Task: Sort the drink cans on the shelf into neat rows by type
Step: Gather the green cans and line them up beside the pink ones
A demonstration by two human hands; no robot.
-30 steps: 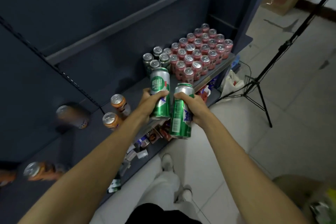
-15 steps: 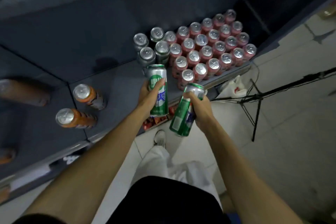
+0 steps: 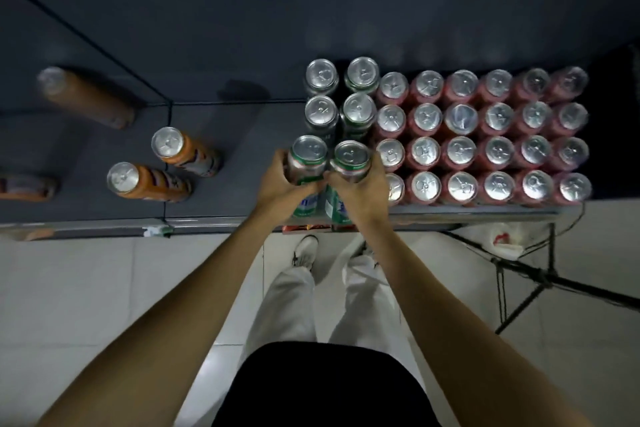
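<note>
**A:** What is nearest the camera?

**B:** Two bare forearms reach forward and down from the wearer, above pale trousers and a tiled floor. The left hand (image 3: 277, 185) curls round one green can (image 3: 306, 163). The right hand (image 3: 360, 189) curls round a second green can (image 3: 350, 163). Both cans stand upright, side by side and touching, at the front of the dark shelf (image 3: 225, 204).

**A:** Why are they held there?

**B:** My guess is they are being set down as the next pair in the green columns. Directly behind them stand four more green cans (image 3: 341, 94), two by two, so the held pair lines up as a third row. I cannot tell whether their bases already rest on the shelf.

**A:** What lies beside them?

**B:** Just to the right, touching the green columns, is a block of pink cans (image 3: 485, 135). It is four rows deep and six across, twenty-four in all, though the right hand partly covers the nearest corner one.

**A:** And further off?

**B:** Well to the left stand two orange cans (image 3: 166, 163), apart from any row. Beyond them is a third, blurred. At the far left edge something orange shows, too cut off to count. These look unsorted so far.
</note>
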